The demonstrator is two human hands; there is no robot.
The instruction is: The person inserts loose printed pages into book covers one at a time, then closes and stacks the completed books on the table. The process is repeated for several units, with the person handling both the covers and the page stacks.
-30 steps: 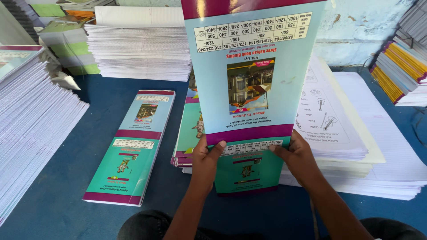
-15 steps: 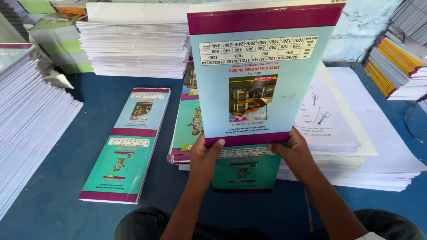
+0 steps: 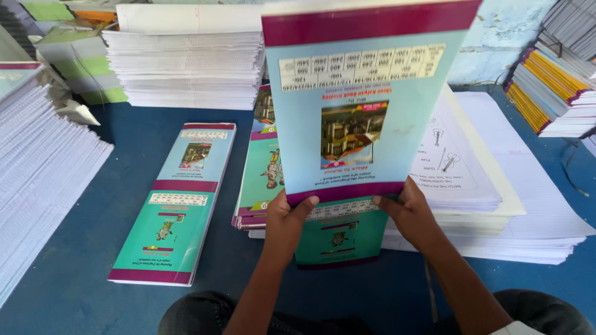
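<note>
Between two bare hands, a long printed cover sheet (image 3: 360, 118) in pale blue and teal with maroon bands stands nearly upright, its upper half rising toward the camera. The left hand (image 3: 287, 223) and right hand (image 3: 406, 214) are set apart, each clamped on a side edge near the sheet's middle, thumbs pressed on the front face, a grip that seems meant to keep the limp sheet flat and square. Its lower teal half hangs below the hands, in front of a low pile of similar covers (image 3: 261, 167) just beyond the left hand. Left of the left hand, another stack of covers (image 3: 177, 205) lies flat on the blue table (image 3: 99, 248). Beyond the right hand sits a thick stack of white printed pages (image 3: 459, 174). Farther out, tall white paper stacks (image 3: 186, 62) stand ahead and at far left, and bound books with coloured edges (image 3: 552, 87) are piled at far right.
</note>
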